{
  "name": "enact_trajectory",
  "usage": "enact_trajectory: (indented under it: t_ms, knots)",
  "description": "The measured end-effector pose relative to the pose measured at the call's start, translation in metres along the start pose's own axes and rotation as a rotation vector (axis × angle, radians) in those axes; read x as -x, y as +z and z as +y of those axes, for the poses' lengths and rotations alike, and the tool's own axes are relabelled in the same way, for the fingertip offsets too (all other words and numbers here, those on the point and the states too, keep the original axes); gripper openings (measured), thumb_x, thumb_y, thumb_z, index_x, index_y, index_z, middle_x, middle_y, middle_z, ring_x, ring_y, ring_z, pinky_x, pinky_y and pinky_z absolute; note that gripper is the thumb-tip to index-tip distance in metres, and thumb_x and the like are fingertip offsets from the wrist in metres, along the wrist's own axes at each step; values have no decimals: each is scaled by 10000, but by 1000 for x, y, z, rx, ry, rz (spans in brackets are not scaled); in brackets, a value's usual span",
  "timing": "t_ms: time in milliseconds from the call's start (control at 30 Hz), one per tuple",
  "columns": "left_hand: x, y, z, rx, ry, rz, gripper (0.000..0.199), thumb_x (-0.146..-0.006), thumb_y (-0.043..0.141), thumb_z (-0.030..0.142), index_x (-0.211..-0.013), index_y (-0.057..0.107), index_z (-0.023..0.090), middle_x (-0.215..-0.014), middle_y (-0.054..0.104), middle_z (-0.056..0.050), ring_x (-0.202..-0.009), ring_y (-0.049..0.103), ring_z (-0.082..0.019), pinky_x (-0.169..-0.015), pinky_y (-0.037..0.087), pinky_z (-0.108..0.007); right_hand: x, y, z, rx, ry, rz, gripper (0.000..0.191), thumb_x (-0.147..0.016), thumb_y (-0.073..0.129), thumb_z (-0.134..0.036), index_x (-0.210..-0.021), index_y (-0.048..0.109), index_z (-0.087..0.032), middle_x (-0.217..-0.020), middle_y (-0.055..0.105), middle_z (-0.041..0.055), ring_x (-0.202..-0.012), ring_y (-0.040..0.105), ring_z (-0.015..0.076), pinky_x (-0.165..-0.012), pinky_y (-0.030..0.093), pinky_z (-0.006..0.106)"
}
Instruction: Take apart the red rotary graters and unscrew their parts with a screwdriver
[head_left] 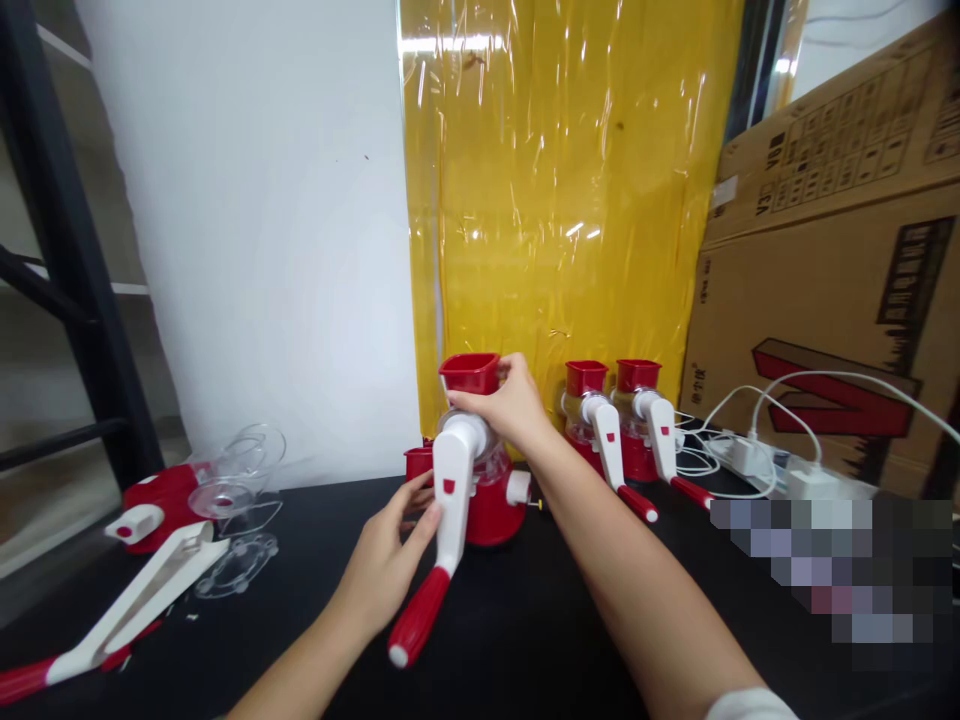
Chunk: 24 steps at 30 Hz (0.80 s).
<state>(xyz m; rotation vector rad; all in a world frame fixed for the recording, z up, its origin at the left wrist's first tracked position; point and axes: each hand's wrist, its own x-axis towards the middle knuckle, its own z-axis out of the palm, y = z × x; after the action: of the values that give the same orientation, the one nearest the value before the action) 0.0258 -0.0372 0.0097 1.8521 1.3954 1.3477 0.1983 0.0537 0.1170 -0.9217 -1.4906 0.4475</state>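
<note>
A red and white rotary grater [496, 515] stands upright on the black table in front of me. My right hand [508, 402] is closed around its neck, just under the red hopper [469, 374], with the fingers partly hidden behind it. At the grater's left side, the thumb of my left hand [394, 540] lies on the edge of the white crank arm [452, 490], and its fingers curl behind the arm. The crank's red grip [420, 615] points down towards me. A white knob [518, 487] sticks out on the right of the base.
Two similar graters [587, 425] [638, 425] stand at the back right, beside white cables and chargers [814, 482] and a large cardboard box [817, 290]. To the left lie a red grater base [154, 510], clear plastic parts [238, 565] and loose white crank arms [142, 600]. Another red hopper [418, 462] shows behind.
</note>
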Motion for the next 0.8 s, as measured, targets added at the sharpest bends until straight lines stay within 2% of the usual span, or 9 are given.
enact_trajectory:
  t_ms: [133,233,367,500,667,800]
  knots:
    - [-2,-13,5,-21,3,-40,597,-886,512,567,-1349,497,190,-1295,636,-108,-1129,622,-304,-967,482,-407,15,10,-7,94,-57,-103,926,-530,811,-560,-1293,394,-242,-1130,660,98,-1033,643,286,-876,502,445]
    - [-5,-24,7,4,17,-77,665,-850,579,547,-1387,447,178,-1351,594,-119,-1163,604,-303,-979,483,-397,21,9,-10,178,-85,-138,957,-576,782,-577,-1367,362,-240,-1174,653,122,-1080,630,310,-896,490,469]
    - [-8,-30,6,-17,52,-41,731,-798,656,509,-1400,422,168,-1379,568,-137,-1204,579,-308,-992,481,-397,26,6,-16,352,-153,-147,833,-647,724,-596,-1333,427,-227,-1167,663,126,-1071,634,328,-883,484,485]
    - [-7,-24,6,-45,38,-19,680,-803,652,488,-1378,445,191,-1343,598,-128,-1200,584,-309,-1003,475,-423,29,5,-22,556,-215,-114,740,-704,660,-617,-1289,480,-200,-1095,687,140,-1009,653,356,-871,469,527]
    - [-5,-17,9,-74,56,-40,634,-806,663,449,-1366,462,229,-1298,632,-108,-1145,618,-301,-994,479,-439,28,-2,-27,702,-211,-150,671,-692,642,-682,-1111,578,-162,-978,701,162,-922,669,359,-810,487,509]
    - [-3,-17,13,-125,68,-36,593,-863,594,461,-1394,437,248,-1307,623,-95,-1111,623,-281,-982,471,-416,27,-12,-31,716,-164,-204,639,-700,595,-745,-961,618,-162,-887,700,165,-838,679,348,-719,511,467]
